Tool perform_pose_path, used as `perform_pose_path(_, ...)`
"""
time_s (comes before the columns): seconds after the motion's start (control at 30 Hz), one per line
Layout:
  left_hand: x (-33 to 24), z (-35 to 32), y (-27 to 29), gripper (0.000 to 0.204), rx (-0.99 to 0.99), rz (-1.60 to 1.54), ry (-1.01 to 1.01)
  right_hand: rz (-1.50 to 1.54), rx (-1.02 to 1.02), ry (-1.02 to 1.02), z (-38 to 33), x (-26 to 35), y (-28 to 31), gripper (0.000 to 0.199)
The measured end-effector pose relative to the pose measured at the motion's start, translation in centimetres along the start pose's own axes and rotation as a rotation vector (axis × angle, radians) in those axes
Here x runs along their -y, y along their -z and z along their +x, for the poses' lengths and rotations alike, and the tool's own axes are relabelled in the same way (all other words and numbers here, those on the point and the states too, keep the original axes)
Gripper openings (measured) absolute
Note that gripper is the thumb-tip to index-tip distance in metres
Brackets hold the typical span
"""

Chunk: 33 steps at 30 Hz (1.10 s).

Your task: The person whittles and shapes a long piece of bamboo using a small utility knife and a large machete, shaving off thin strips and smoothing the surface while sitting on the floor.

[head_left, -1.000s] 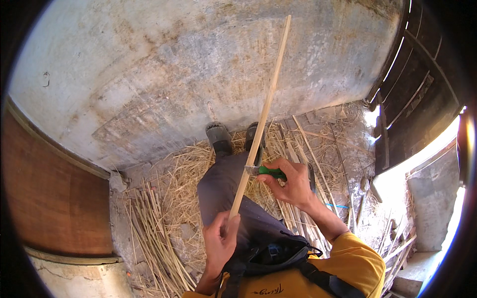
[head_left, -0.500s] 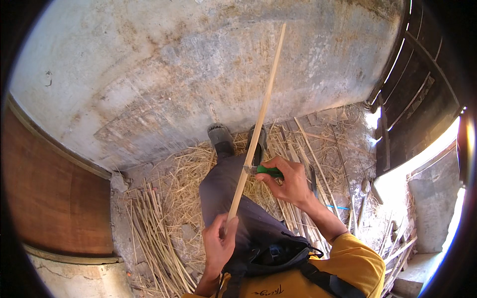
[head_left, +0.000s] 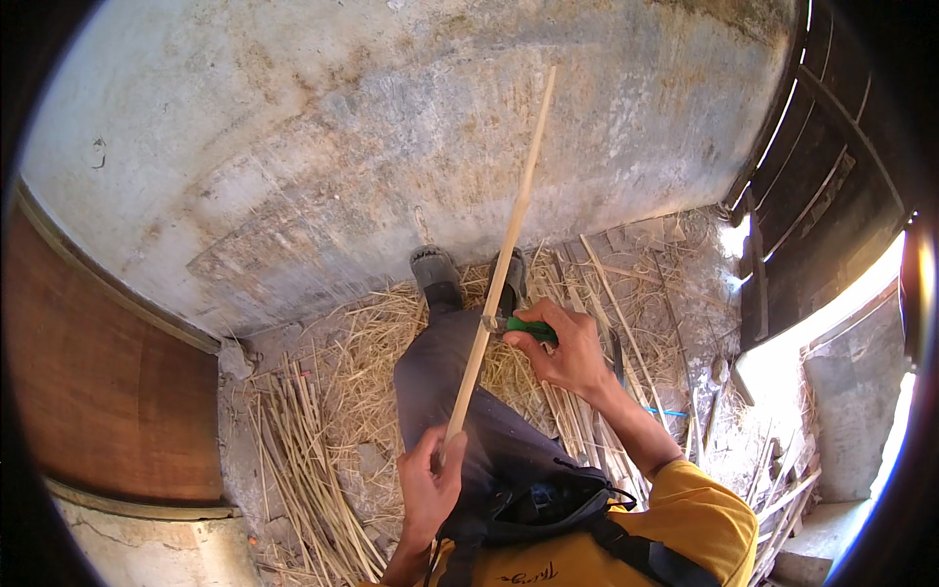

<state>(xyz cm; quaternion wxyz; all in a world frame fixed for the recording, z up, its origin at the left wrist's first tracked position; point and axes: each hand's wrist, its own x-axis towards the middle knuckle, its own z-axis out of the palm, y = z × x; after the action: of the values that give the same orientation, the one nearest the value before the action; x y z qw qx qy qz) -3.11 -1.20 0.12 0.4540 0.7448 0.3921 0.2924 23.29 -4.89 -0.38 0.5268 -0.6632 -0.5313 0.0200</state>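
Left hand [head_left: 430,484]: fingers closed on the lower end of a pale wooden stick [head_left: 518,210]. Stick slants up and away, over the trousers [head_left: 430,367] and past the shoes [head_left: 432,266], far end in front of the stained wall [head_left: 323,137]. Right hand [head_left: 570,354]: fingers wrapped round the green handle of a small knife [head_left: 533,331], blade against the stick above the left hand; exact edge angle too small to tell. Floor has straw [head_left: 362,333] around the feet, a bundle of thin sticks [head_left: 303,450] lower left, more long strips [head_left: 584,426] under and beside the right forearm. Black bag [head_left: 548,509] at the waist, open at the top, over a yellow shirt [head_left: 709,504]. Brown panel [head_left: 117,382] at left.
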Motion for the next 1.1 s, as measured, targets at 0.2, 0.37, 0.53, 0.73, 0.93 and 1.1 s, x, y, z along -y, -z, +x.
perform_pose_path(0.2, 0.1, -0.5, 0.3, 0.018, 0.008, 0.04, 0.027, 0.014, -0.011, -0.041, 1.0, -0.7, -0.1, 0.031)
perform_pose_path(0.37, 0.9, -1.0, 0.5, 0.02, 0.005, 0.054, 0.053, 0.019, -0.084, 0.022, 2.3, -3.2, -0.8, 0.025)
perform_pose_path(0.53, 2.8, -3.7, 1.3, 0.017, 0.103, 0.034, 0.138, -0.009, -0.354, -0.211, 7.4, -11.4, 2.8, 0.025)
perform_pose_path(0.73, 4.1, -3.5, 2.9, 0.023, 0.203, -0.127, 0.269, 0.625, -0.396, -0.397, 6.9, -12.5, 3.9, 0.024)
perform_pose_path(0.93, 4.1, -2.4, 2.9, 0.029, 0.352, -0.448, 0.437, 0.918, -0.125, -0.542, 4.2, -8.5, 2.1, 0.037)
perform_pose_path(1.1, 3.6, -1.7, 3.1, 0.034, 0.438, -0.472, 0.517, 0.971, -0.002, -0.521, 3.8, -5.3, 1.3, 0.034)
